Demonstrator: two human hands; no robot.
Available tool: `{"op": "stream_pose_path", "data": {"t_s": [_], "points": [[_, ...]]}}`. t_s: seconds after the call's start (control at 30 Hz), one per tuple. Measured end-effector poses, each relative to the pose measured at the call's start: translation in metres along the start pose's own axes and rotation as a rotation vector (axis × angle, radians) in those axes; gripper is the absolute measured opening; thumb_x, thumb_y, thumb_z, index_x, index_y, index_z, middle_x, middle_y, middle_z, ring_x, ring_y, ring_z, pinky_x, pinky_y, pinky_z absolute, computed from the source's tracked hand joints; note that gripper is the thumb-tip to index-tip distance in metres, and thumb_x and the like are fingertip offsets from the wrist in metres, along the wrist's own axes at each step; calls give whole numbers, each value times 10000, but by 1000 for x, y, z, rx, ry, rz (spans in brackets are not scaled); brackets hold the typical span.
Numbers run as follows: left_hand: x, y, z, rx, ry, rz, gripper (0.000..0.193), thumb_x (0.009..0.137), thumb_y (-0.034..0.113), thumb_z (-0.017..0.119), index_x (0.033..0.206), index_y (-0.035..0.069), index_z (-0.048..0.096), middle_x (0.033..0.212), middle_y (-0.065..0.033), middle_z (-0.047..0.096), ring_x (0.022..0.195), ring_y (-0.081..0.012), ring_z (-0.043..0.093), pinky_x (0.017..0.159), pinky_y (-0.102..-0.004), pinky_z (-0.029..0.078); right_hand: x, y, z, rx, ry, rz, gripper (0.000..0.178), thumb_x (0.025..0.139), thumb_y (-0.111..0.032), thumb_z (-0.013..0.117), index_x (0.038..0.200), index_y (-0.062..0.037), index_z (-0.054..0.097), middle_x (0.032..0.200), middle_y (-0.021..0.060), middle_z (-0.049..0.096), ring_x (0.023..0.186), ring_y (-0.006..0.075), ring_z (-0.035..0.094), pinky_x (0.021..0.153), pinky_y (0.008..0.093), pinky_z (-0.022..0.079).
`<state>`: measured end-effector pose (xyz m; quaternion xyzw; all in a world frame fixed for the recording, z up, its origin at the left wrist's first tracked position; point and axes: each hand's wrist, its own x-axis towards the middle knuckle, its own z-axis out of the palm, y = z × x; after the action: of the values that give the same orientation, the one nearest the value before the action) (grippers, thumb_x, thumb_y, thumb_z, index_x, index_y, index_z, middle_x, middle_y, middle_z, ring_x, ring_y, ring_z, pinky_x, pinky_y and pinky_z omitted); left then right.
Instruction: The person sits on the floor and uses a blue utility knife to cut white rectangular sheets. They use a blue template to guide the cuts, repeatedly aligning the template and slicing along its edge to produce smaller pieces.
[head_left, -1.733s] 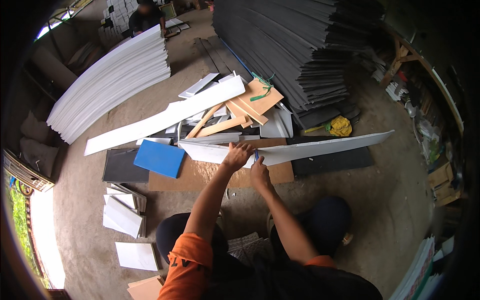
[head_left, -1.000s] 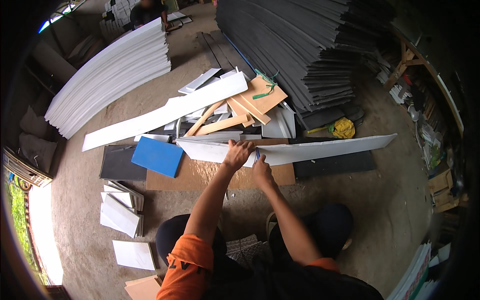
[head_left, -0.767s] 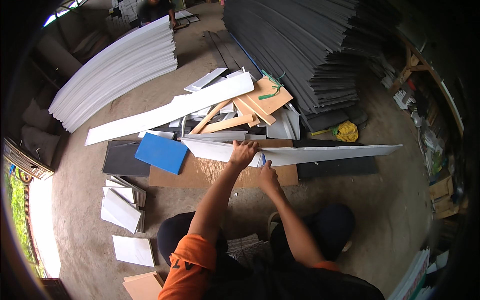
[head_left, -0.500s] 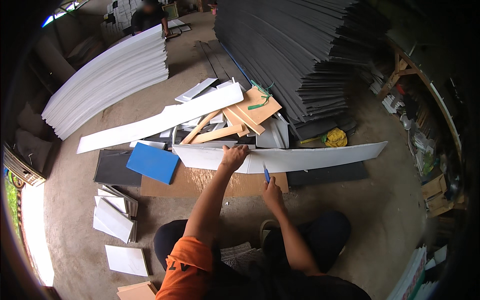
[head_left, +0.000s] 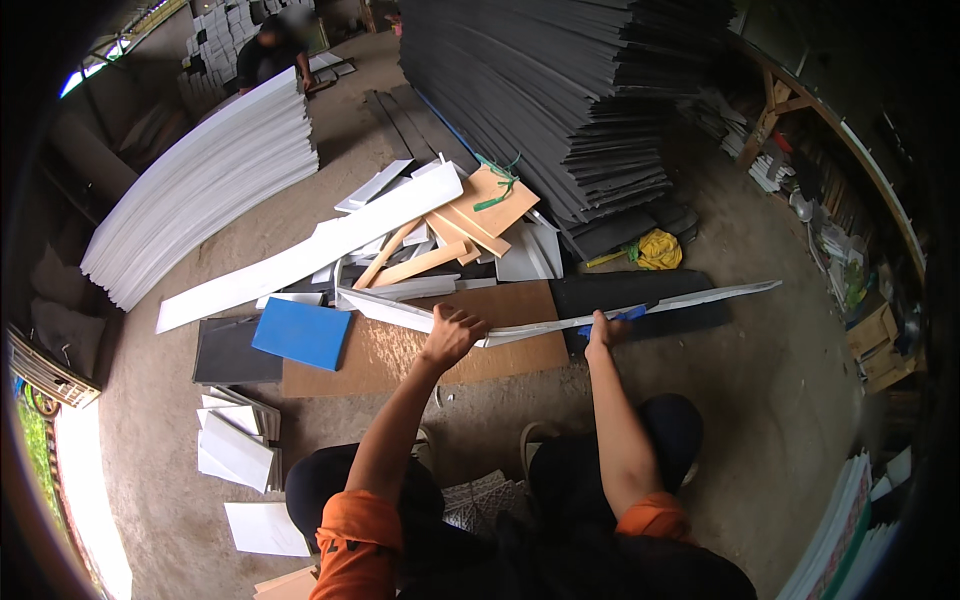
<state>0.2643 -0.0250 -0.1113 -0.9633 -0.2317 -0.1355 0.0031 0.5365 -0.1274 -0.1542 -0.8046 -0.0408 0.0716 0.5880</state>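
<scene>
Left hand (head_left: 452,335) gripping long white strip (head_left: 560,322); right hand (head_left: 603,331) clasping blue cutter (head_left: 622,316) on strip.

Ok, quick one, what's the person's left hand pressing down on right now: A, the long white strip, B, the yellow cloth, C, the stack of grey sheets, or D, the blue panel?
A: the left hand rests on the long white strip, which lies over the brown board, while the blue panel lies apart to its left.

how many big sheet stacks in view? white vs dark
2. The white stack sits upper left on the floor; the dark grey stack sits top centre-right. Smaller white piles lie lower left; others may be hidden at the rim.
</scene>
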Motion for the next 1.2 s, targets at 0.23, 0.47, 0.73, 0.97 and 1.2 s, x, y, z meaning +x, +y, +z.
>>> {"op": "stream_pose_path", "data": {"t_s": [0.23, 0.47, 0.73, 0.97, 1.2], "points": [[-19, 4, -2, -11, 79, 55, 200, 829, 249, 423, 988, 191, 532, 875, 26, 577, 907, -131, 529, 877, -490, 250, 9, -31, 10, -79, -30, -37, 509, 650, -76, 667, 1028, 61, 355, 1084, 229, 368, 1041, 346, 417, 879, 389, 378], [-16, 8, 1, -18, 109, 104, 115, 812, 226, 452, 880, 160, 516, 802, 27, 551, 871, -132, 523, 896, -522, 256, 37, -16, 19, -310, -21, -291, 447, 631, 8, 557, 1045, 34, 392, 1064, 184, 453, 998, 355, 473, 895, 390, 374], [-3, 3, 14, -12, 227, 9, 121, 814, 224, 450, 888, 159, 522, 797, 22, 553, 858, -141, 522, 877, -506, 254, 38, -75, 37, -348, -174, -480, 483, 655, -81, 644, 1025, 47, 361, 1073, 225, 438, 967, 378, 495, 798, 425, 423], [57, 15, 8, -138, 80, -133, 182, 831, 273, 450, 932, 155, 543, 906, -13, 601, 897, -167, 541, 820, -462, 267, 106, -33, 51, -340, -416, -227, 364, 730, -65, 504, 1017, 62, 321, 999, 281, 495, 917, 397, 523, 823, 424, 416], [56, -8, 6, -152, -78, -192, 241, 832, 338, 465, 984, 153, 494, 937, -33, 597, 907, -195, 546, 800, -494, 295, 31, -10, 76, -106, -362, -200, 221, 863, -111, 386, 1057, -23, 329, 740, 122, 534, 424, 208, 533, 339, 302, 432]]}}
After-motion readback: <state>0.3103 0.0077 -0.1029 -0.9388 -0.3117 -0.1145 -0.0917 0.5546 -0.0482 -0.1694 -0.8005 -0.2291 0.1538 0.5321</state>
